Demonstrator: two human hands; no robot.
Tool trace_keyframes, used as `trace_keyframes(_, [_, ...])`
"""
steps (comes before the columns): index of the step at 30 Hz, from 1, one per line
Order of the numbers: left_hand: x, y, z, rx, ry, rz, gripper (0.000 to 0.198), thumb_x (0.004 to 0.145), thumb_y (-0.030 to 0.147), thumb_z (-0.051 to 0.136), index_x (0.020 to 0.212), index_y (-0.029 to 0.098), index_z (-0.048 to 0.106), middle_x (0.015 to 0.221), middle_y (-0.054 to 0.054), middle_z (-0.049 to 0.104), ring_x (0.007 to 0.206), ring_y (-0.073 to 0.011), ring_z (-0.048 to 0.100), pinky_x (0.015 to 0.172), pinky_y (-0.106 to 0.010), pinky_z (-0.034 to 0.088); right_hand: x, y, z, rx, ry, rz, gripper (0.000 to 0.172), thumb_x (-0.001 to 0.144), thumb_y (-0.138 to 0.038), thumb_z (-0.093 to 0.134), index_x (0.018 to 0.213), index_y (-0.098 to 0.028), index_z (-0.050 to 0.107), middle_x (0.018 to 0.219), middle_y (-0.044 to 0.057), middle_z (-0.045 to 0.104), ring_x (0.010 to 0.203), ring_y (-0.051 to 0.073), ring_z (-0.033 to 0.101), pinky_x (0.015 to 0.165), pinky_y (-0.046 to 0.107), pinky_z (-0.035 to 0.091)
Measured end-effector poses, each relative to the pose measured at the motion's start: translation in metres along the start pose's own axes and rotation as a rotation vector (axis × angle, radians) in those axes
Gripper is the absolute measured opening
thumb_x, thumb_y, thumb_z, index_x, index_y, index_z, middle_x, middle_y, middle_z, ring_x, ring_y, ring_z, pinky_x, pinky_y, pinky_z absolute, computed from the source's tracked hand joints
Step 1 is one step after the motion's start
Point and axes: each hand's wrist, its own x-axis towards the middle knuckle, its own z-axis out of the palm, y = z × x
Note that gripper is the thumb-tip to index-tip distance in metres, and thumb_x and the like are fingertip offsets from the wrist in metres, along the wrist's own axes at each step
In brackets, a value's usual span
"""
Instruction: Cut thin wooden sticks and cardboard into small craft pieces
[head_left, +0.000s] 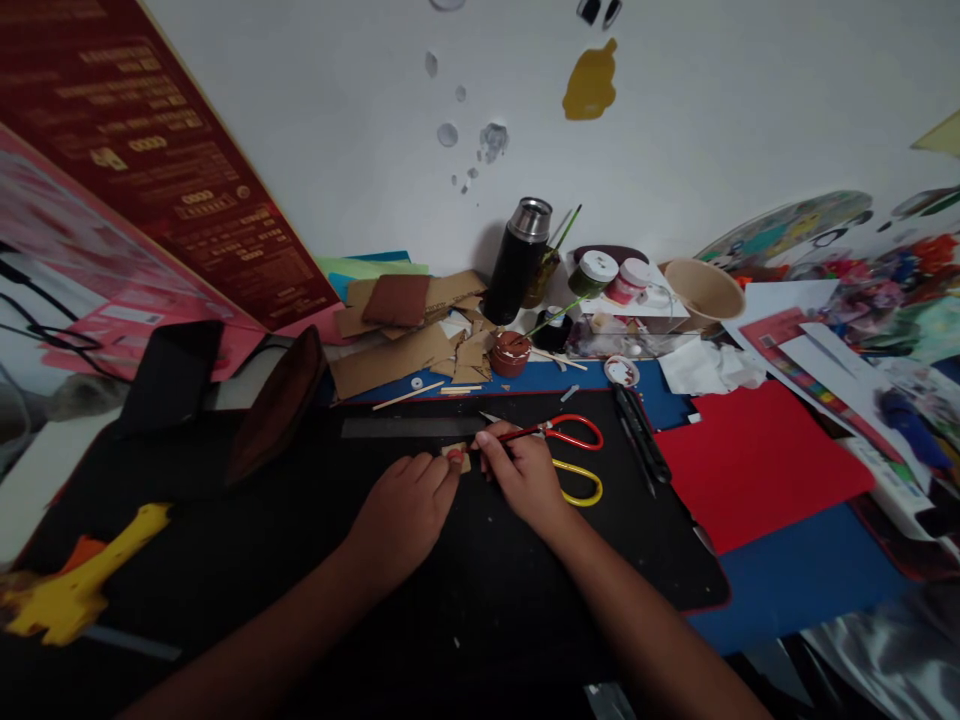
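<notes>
My left hand (pixel 411 505) is closed, its fingertips pinching a small cardboard piece (pixel 466 464) with a red patch on it, low over the black mat (pixel 480 600). A thin dark paintbrush (pixel 517 434) sits in the closed fingers of my right hand (pixel 523 470), its tip directed left at the cardboard piece. Just beyond my right hand lie scissors with one red and one yellow handle (pixel 581 482), partly covered by that hand. Behind both hands a clear ruler (pixel 405 428) lies flat on the mat.
Cardboard scraps (pixel 394 360), an open brown paint jar (pixel 511 352) and a black thermos (pixel 516 265) stand at the back. A black cutter (pixel 642 435) and red sheet (pixel 765 465) are right; a yellow object (pixel 97 580) and brown pouch (pixel 276 410) are left.
</notes>
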Motion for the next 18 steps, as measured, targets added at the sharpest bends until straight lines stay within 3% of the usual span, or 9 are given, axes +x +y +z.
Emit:
trace_keyframes(5, [-0.005,0.004,0.006,0.017,-0.072,-0.017,0.036,0.097,0.001,0.037,0.122,0.005,0.063,0.076,-0.006,0.066,0.066,-0.0221,0.064,0.058,-0.035,0.047,0.002,-0.001,0.001,0.003,-0.008,0.025,0.039,0.106,-0.050,0.049,0.085,-0.022,0.068,0.064,0.000,0.063,0.057,0.015,0.061,0.058,0.025,0.046])
trace_keyframes(10, [-0.006,0.005,0.007,0.045,-0.068,-0.021,0.042,0.095,-0.002,0.034,0.126,0.005,0.061,0.073,-0.004,0.067,0.063,-0.0205,0.065,0.054,-0.031,0.048,0.006,-0.004,0.002,0.029,0.005,0.046,0.042,0.105,-0.053,0.049,0.083,-0.021,0.066,0.063,-0.001,0.062,0.055,0.014,0.059,0.056,0.023,0.045])
trace_keyframes(18, [-0.008,0.005,0.009,0.039,-0.094,-0.012,0.043,0.090,-0.003,0.045,0.130,0.003,0.060,0.077,-0.005,0.069,0.066,-0.0201,0.067,0.057,-0.030,0.052,0.010,-0.006,0.004,0.032,0.023,0.043,0.040,0.105,-0.049,0.050,0.081,-0.021,0.064,0.061,-0.003,0.059,0.053,0.012,0.056,0.055,0.022,0.043])
